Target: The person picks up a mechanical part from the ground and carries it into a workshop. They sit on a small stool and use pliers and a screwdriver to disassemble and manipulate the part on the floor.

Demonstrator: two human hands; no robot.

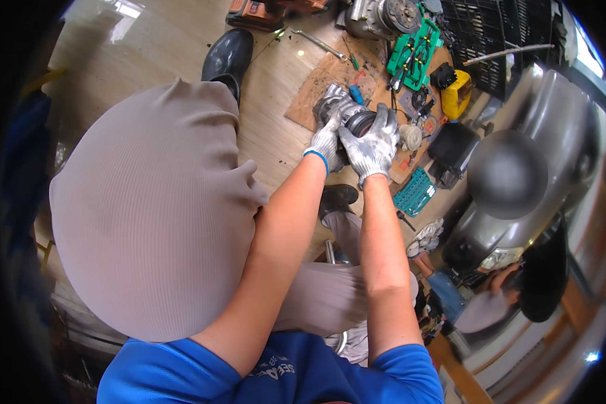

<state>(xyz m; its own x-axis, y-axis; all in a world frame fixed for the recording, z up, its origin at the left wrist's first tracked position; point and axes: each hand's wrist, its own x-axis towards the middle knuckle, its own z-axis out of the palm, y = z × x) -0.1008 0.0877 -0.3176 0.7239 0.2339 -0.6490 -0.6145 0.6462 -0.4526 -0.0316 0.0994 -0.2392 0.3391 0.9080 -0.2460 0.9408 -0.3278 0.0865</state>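
Both my hands wear grey-white knitted gloves. Between them is a metal compressor [332,102] with a black grooved pulley [361,123], above a brown cardboard sheet. My left hand [325,143] is closed about the near left side of its body. My right hand [373,145] is wrapped over the pulley's right side, fingers pointing away from me. Part of the pulley and the compressor's underside are hidden by the gloves. A blue-handled tool [356,94] lies just beyond the compressor. To the right of my right hand sits a pale round part [411,137].
Beyond are a wrench [320,46], another compressor [377,19] and a green tool case [414,55]. Rightward lie a yellow container [456,95], a black box [453,147], a teal socket tray [415,191] and a grey car bumper [552,135]. Another person [478,310] is at lower right.
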